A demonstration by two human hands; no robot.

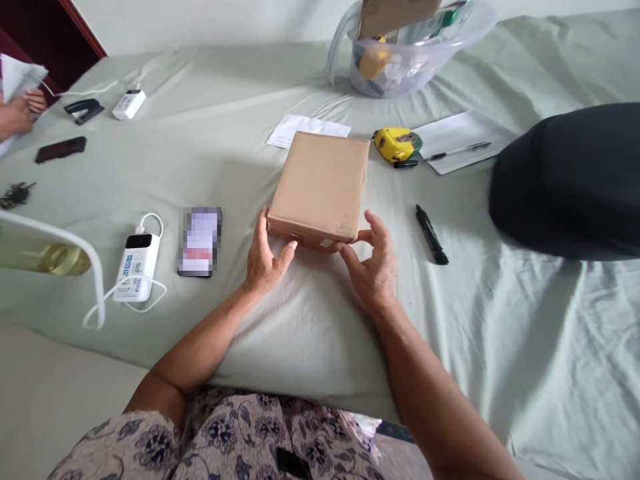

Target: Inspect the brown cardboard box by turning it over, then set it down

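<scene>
A closed brown cardboard box lies flat on the pale green cloth in front of me. My left hand grips its near left corner, thumb at the front side and fingers along the left side. At the near right corner, my right hand holds the box with the thumb on the front and curled fingers at the side. A small pale patch shows on the front side. To the right of my right hand lies a black marker. Behind the box is a folded white paper.
A yellow tape measure and a pen on paper lie behind right. A black cap stands far right, a filled clear plastic basin at the back. On the left are a phone and a power bank; another person's hands hold paper.
</scene>
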